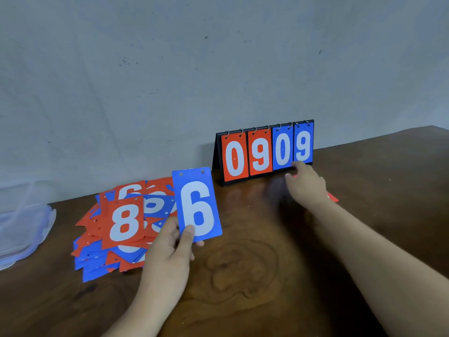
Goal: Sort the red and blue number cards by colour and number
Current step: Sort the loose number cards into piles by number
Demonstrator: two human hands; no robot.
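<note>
Holding: left hand (170, 242) pinches upright blue plastic card numbered 6 (197, 205) by its bottom edge.
Pile: mixed red and blue number cards (116, 229) at nine o'clock of that hand, touching.
Right hand (306, 183): blurred at black flip scoreboard (264, 152), two o'clock; grip unclear.
Nearer: left.

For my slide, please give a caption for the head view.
Left hand holds up blue 6 card; right hand reaches toward scoreboard.

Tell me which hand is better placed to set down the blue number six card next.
Probably the left. The left hand already pinches the blue six card upright beside the mixed red and blue card pile, while the right hand is stretched toward the black flip scoreboard.
</note>
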